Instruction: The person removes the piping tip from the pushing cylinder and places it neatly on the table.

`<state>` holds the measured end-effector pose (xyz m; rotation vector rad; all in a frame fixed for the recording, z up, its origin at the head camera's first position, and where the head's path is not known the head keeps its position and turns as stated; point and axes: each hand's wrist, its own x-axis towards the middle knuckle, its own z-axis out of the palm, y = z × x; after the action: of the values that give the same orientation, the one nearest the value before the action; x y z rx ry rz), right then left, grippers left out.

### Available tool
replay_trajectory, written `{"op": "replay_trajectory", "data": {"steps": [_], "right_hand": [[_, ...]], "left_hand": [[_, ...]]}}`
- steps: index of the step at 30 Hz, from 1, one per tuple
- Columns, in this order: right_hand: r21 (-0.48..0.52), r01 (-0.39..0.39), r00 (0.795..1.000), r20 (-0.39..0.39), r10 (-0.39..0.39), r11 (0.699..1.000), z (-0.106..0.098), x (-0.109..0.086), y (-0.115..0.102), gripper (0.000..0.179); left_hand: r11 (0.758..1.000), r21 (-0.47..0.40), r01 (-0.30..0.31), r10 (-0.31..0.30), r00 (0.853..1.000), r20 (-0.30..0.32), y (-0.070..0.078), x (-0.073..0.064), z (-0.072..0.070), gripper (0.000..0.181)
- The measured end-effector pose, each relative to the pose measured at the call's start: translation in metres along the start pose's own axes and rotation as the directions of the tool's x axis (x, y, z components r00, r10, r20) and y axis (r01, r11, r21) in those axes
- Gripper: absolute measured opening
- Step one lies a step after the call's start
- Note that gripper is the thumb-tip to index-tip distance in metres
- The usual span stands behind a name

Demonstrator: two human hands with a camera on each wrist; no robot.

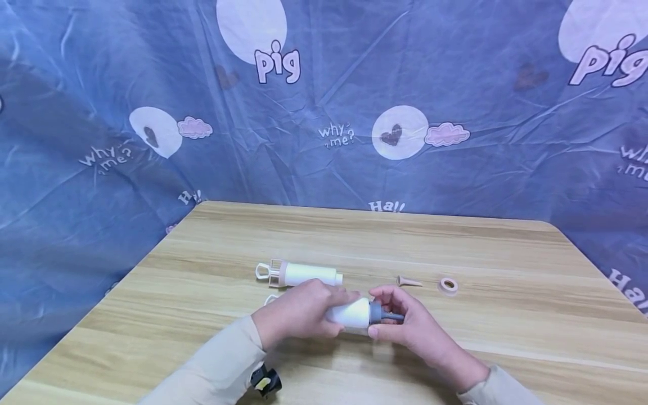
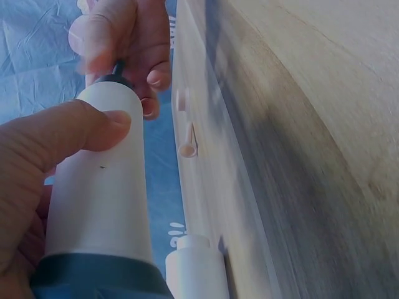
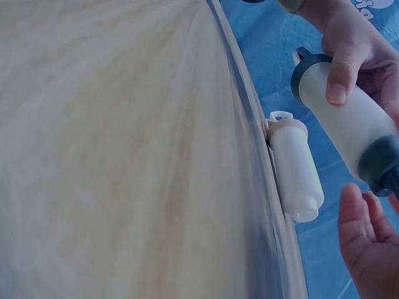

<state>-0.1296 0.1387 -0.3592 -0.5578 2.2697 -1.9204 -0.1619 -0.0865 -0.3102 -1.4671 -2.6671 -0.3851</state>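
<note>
My left hand (image 1: 306, 309) grips a white cylinder (image 1: 354, 314) that looks like an icing syringe, thumb along its side in the left wrist view. It has a dark grey collar (image 2: 93, 274) at one end and a grey cap with a thin nozzle (image 1: 390, 316) at the other. Around that cap my right hand (image 1: 415, 323) is held with fingers spread; the right wrist view shows its fingertips (image 3: 352, 196) apart from the cap. A similar white syringe with a pink collar (image 1: 309, 274) lies just beyond my left hand.
A small pink cone-shaped nozzle (image 1: 407, 281) and a pink ring (image 1: 448, 285) lie on the wooden table (image 1: 506, 337), beyond my right hand. Behind the table hangs a blue printed cloth (image 1: 304, 169).
</note>
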Motion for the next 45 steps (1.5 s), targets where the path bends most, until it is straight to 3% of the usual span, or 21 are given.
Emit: {"op": "replay_trajectory", "data": {"steps": [5,9,17,36,45], "right_hand": [[0.076,-0.083,0.994,0.079,0.077,0.994,-0.0027,-0.0006,-0.0007,0.041],[0.121,-0.13,0.983,0.149,0.112,0.984,-0.0039,0.0006,0.0003,0.041],[0.194,-0.129,0.97,0.228,0.084,0.972,-0.0045,0.0016,0.0021,0.04],[0.068,-0.084,0.994,0.077,0.079,0.994,-0.0011,-0.0025,0.0006,0.041],[-0.01,0.006,1.0,0.004,-0.006,1.0,0.003,-0.0027,0.0005,0.041]], "left_hand": [[1.0,0.027,0.004,-0.004,1.0,-0.005,-0.0003,-0.0017,-0.0002,0.057],[0.999,0.039,-0.007,0.007,1.0,-0.013,-0.0012,-0.0027,0.0006,0.057],[0.999,0.035,-0.004,0.005,1.0,-0.021,-0.0022,-0.0037,0.0013,0.056],[0.999,0.042,-0.003,0.003,1.0,-0.013,-0.0027,-0.0042,0.0001,0.056],[0.999,0.034,0.0,0.0,1.0,-0.022,-0.0037,-0.0044,0.0003,0.057]]}}
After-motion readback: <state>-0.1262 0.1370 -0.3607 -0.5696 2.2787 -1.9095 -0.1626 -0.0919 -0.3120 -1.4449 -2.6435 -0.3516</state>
